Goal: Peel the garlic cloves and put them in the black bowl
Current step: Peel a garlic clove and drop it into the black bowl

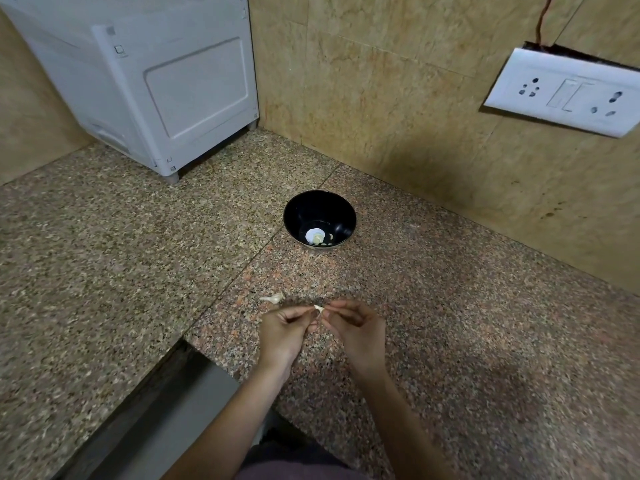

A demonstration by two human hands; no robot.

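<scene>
Both hands, left and right, pinch one clove between curled fingertips above the counter, probably to strip skin; bowl waits beyond.

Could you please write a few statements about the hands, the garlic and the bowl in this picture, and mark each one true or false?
1. The left hand and right hand pinch one garlic clove between them. True.
2. The black bowl is empty. False: pale pieces lie at its bottom.
3. A loose garlic piece lies on the counter, left of the hands. True.
4. The black bowl stands nearer the person than the hands. False: it stands beyond them, toward the wall.
</scene>
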